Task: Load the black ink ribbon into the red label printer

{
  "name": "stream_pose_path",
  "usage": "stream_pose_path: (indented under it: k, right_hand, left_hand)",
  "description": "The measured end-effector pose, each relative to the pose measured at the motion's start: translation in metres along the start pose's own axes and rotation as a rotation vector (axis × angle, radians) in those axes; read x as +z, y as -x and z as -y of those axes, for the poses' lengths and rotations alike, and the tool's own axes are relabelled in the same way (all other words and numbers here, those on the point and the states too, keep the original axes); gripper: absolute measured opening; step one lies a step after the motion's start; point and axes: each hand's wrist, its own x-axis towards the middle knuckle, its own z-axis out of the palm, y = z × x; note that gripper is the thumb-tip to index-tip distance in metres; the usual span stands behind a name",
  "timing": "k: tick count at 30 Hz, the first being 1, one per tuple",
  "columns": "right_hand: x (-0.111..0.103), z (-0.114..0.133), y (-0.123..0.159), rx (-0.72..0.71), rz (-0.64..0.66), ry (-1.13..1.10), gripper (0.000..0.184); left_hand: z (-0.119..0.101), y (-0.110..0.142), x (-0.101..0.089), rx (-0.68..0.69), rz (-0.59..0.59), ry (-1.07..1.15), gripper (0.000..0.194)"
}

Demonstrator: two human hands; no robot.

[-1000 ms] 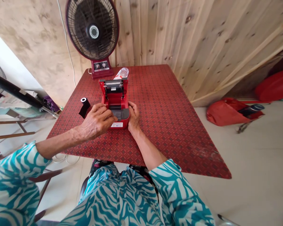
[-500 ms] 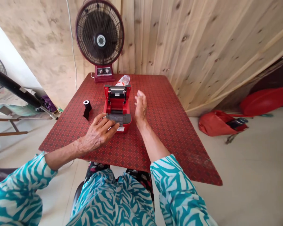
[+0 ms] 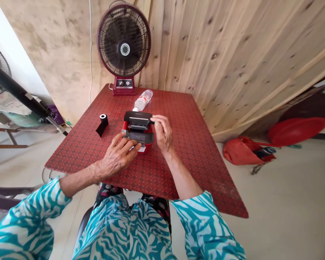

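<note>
A small red and black printer (image 3: 149, 148) stands on the table, its black lid (image 3: 138, 117) tilted partway down. My right hand (image 3: 164, 134) grips the lid's right edge between thumb and fingers. A dark, glossy strip (image 3: 137, 137) lies across the printer's front opening. My left hand (image 3: 119, 154) reaches over the front left corner, its fingers bent and pressing the strip's loose end against the front edge. Left of the printer sits a roll of black ribbon (image 3: 103, 124) with a white core, its tail unrolled on the tabletop.
Behind the printer a clear plastic bottle (image 3: 143, 100) lies on its side. A dark red fan (image 3: 124, 48) stands at the back of the patterned red table (image 3: 195, 155). On the floor to the right are a red bag (image 3: 238, 151) and a red round object (image 3: 296, 130).
My right hand has left the printer's right side, risen to the lid and swung it forward and down from upright. My left hand stays at the front with the strip. The view has shifted.
</note>
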Motion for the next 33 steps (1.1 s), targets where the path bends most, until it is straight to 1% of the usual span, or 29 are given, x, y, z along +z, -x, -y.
stream_pose_path:
  k: [2, 4, 6, 7, 9, 10, 12, 13, 14, 15, 17, 19, 21, 23, 25, 28, 31, 33]
  right_hand:
    - [-0.004, 0.002, 0.015, -0.017, 0.02, 0.059, 0.038]
    - [-0.006, 0.002, 0.025, -0.003, 0.04, 0.079, 0.037]
    - [-0.005, 0.002, 0.03, 0.017, 0.039, 0.067, 0.036]
    - [-0.004, 0.003, 0.031, 0.033, 0.027, 0.055, 0.036]
    - [-0.001, 0.004, 0.029, 0.106, -0.011, 0.025, 0.036]
    - [0.002, 0.005, 0.027, 0.162, -0.036, 0.009, 0.035]
    - [0.007, 0.006, 0.022, 0.298, -0.087, -0.04, 0.029]
    - [0.01, 0.006, 0.02, 0.369, -0.109, -0.079, 0.025]
    - [0.013, 0.006, 0.017, 0.436, -0.123, -0.129, 0.023]
    - [0.015, 0.004, 0.015, 0.496, -0.127, -0.185, 0.025]
    - [0.019, 0.0, 0.01, 0.606, -0.109, -0.297, 0.036]
    - [0.02, -0.008, 0.007, 0.702, -0.07, -0.374, 0.045]
    - [0.018, -0.016, 0.005, 0.77, -0.021, -0.419, 0.052]
    - [0.016, -0.024, 0.005, 0.785, 0.031, -0.45, 0.056]
    - [0.015, -0.027, 0.006, 0.772, 0.047, -0.483, 0.059]
    - [0.018, -0.025, 0.009, 0.756, -0.014, -0.508, 0.06]
    - [0.027, -0.016, 0.017, 0.703, -0.115, -0.497, 0.053]
    - [0.034, -0.011, 0.025, 0.677, -0.206, -0.488, 0.049]
  left_hand:
    - [-0.001, 0.001, 0.0, -0.011, 0.008, 0.04, 0.029]
    - [0.0, 0.002, -0.002, -0.02, 0.016, 0.1, 0.028]
    - [0.006, 0.001, -0.003, -0.05, 0.018, 0.204, 0.024]
    - [0.013, -0.001, -0.003, -0.093, 0.013, 0.271, 0.023]
    - [0.03, -0.007, 0.003, -0.262, -0.016, 0.428, 0.023]
    - [0.041, -0.011, 0.008, -0.397, -0.035, 0.51, 0.025]
    - [0.063, -0.018, 0.02, -0.71, -0.062, 0.691, 0.033]
    - [0.072, -0.021, 0.028, -0.854, -0.046, 0.799, 0.041]
    - [0.079, -0.024, 0.034, -0.969, -0.025, 0.92, 0.046]
    - [0.084, -0.025, 0.04, -1.054, 0.001, 1.037, 0.051]
    - [0.087, -0.027, 0.049, -1.161, 0.044, 1.233, 0.055]
    - [0.086, -0.027, 0.052, -1.237, 0.049, 1.335, 0.057]
    - [0.083, -0.027, 0.053, -1.308, 0.037, 1.382, 0.06]
    - [0.082, -0.027, 0.053, -1.341, 0.04, 1.42, 0.062]
    - [0.081, -0.028, 0.054, -1.325, 0.047, 1.465, 0.065]
    - [0.076, -0.026, 0.058, -1.308, 0.002, 1.507, 0.067]
    - [0.064, -0.018, 0.066, -1.32, -0.09, 1.574, 0.069]
    - [0.054, -0.011, 0.071, -1.282, -0.162, 1.643, 0.071]
